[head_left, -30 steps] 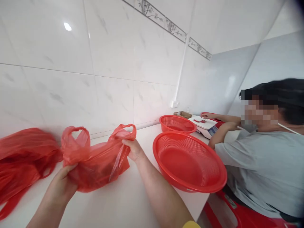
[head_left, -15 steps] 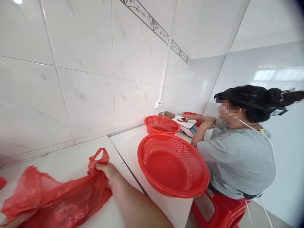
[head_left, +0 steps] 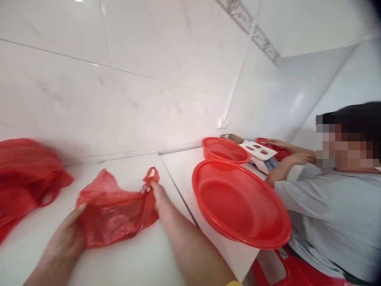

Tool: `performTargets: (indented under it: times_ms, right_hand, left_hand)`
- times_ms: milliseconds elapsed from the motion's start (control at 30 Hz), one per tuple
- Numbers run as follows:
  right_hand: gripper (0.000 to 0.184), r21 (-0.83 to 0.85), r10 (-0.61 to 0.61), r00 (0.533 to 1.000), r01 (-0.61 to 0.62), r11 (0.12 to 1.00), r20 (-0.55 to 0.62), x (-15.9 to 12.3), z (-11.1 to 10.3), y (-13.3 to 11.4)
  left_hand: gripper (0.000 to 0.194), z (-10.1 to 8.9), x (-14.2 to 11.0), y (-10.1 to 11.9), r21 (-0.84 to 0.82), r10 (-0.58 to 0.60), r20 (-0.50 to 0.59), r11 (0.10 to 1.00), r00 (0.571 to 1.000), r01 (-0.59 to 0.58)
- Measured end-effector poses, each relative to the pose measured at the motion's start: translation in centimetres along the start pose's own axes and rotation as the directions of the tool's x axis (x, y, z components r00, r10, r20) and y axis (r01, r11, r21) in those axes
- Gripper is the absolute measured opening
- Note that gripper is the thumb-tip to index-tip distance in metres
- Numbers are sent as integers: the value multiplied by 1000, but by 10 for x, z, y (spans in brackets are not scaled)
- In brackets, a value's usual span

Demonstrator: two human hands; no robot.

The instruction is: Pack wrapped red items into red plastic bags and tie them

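A red plastic bag [head_left: 116,220] with something inside is stretched between my hands over the white table [head_left: 127,264]. My right hand [head_left: 154,194] is closed round the bunched plastic just under its right handle loop, which sticks up above my fingers. At the bag's left side, my left hand [head_left: 70,234] has its thumb in front and its other fingers hidden behind the plastic. The bag's upper left corner rises to a loose peak. Whatever lies in the bag shows only as blurred shapes through the red film.
More red plastic bags [head_left: 26,182] lie heaped at the left. Two red perforated baskets [head_left: 226,202] stand to the right. Beyond them a person in a grey shirt [head_left: 330,206] sits by a white scale [head_left: 258,153] bearing small red pieces. A brown box [head_left: 232,138] stands near the wall.
The view swung right and back. The bag's left handle loop, upright a second ago, no longer shows, and that side is now a loose peak. My right hand kept its grip.
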State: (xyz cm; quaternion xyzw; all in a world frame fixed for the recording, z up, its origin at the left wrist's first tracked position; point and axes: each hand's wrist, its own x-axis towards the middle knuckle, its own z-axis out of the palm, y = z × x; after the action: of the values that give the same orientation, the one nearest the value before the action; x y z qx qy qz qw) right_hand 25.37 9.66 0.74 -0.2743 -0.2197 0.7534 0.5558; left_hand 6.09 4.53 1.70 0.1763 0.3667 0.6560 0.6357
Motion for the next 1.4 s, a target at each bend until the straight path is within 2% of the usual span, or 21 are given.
performTargets:
  times_ms: [67,233,300,400,433,567,633,700,767,833,867,900,967,1000,1033,1067,1100,1167,1233,1333,1400]
  right_hand:
    - [39,47,11,1000,-12,999,20,-4,1,2]
    - [49,86,10,981,-27,996,192,-11,5,1]
    - [42,33,42,968,-52,998,248,-16,10,-1]
    - [20,-144,93,950,-52,988,298,-25,19,-1]
    - [23,-212,102,946,-36,977,309,-27,22,0]
    - [72,-416,122,936,28,909,330,-32,38,8]
    - [76,-492,139,924,59,868,356,-29,44,16]
    - [64,-535,106,927,113,837,361,-22,47,26]
    - [45,-547,24,953,153,823,303,-13,45,33]
    - [34,-538,-63,974,174,825,218,-5,42,37]
    - [32,-532,-95,978,181,827,185,-2,40,37]
    - [32,-526,-122,979,191,829,164,0,39,37]
    - [32,-528,-152,978,203,825,139,0,36,34]
    - [32,-537,-158,979,203,819,129,-1,36,33]
    - [33,-547,-156,980,199,813,126,-2,36,31]
    - [34,-552,-142,981,192,811,134,-5,36,30]
    - [35,-549,-114,982,179,816,152,-8,36,28]
    - [36,-512,-23,977,130,849,210,-15,35,24]
    - [41,-448,85,957,50,893,276,-21,35,19]
    - [53,-382,166,923,-23,924,346,-27,34,14]
    - [45,-408,148,917,17,913,369,-28,34,12]
  left_hand:
    - [21,0,-2,-1,-28,18,-19,999,1000,-19]
    - [20,-7,4,-7,-56,86,66,995,994,-83]
    - [23,-11,5,-7,-47,94,112,995,989,-89]
    - [24,-13,5,-7,-40,112,167,993,980,-107]
    - [24,-13,5,-7,-35,120,179,993,976,-116]
    - [24,-11,3,-7,29,173,223,982,959,-184]
    - [20,-8,0,-7,98,168,276,975,946,-202]
    - [15,-4,-3,-9,238,125,367,945,922,-223]
    - [13,-1,-6,-11,415,106,415,862,904,-291]
    - [20,1,-8,-14,550,211,371,735,904,-397]
    - [29,2,-9,-15,601,300,347,656,889,-456]
    - [39,3,-10,-16,641,396,345,563,851,-522]
    - [56,4,-11,-17,679,543,420,344,727,-649]
    - [56,5,-11,-17,680,574,472,246,669,-691]
    - [49,5,-11,-18,677,581,512,180,633,-713]
    - [37,5,-11,-18,683,572,523,162,632,-712]
    - [24,4,-10,-18,700,552,502,193,666,-688]
    - [10,2,-8,-19,737,491,408,321,770,-595]
    - [11,-1,-5,-19,746,444,318,428,838,-510]
    - [16,-4,-2,-18,734,408,293,483,865,-477]
    - [20,-5,-2,-16,727,379,296,506,877,-464]
